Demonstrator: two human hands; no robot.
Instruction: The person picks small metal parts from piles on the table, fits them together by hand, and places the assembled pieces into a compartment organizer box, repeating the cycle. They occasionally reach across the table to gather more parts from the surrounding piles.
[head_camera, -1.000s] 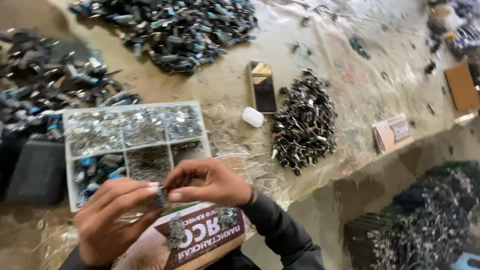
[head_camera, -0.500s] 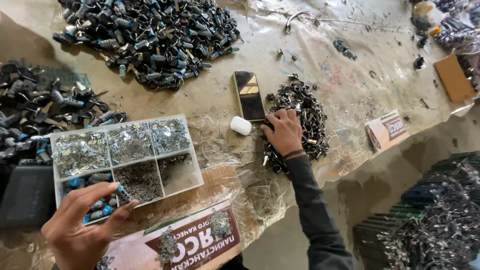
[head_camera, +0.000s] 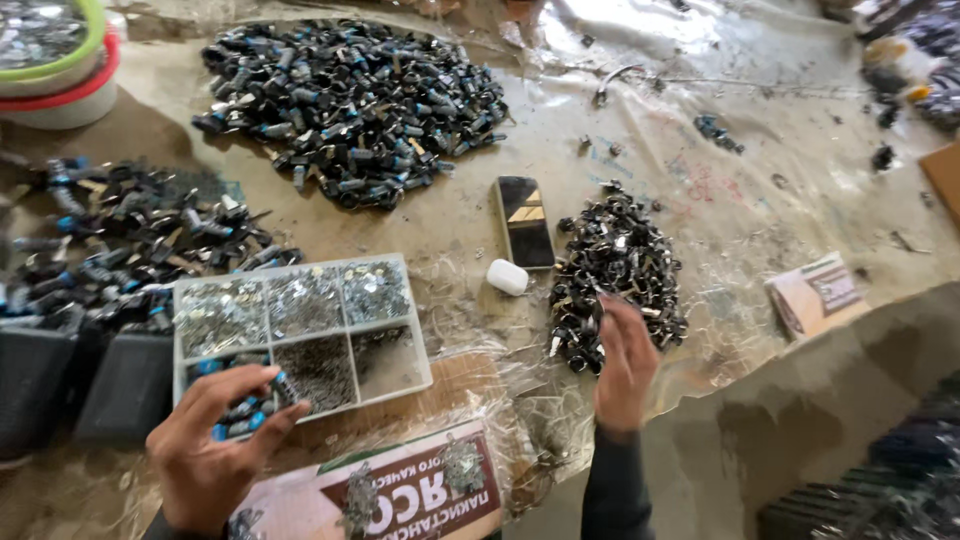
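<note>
The left hand (head_camera: 215, 440) hangs over the near-left cell of the compartment tray (head_camera: 400, 372), fingers pinched together on a small dark part with a blue end (head_camera: 283, 385). That part sits just above the tray's near edge, and its long axis seems to run from the fingertips toward the tray's middle, dark tip leading (it is small and partly covered, so this is a judgement).

The right hand (head_camera: 625, 362) is well to the right of the tray, over the near edge of the pile of black clips (head_camera: 615, 275). Its fingers are blurred; I cannot tell whether they are apart or closed on a clip.

Risks: a loose pinch could drop the part into the wrong cell, among the silver pieces. The right hand could scatter clips toward the phone (head_camera: 526, 220) and white case (head_camera: 507, 277) lying between pile and tray, or snag the crinkled plastic sheet covering the surface (head_camera: 780, 190).
</note>
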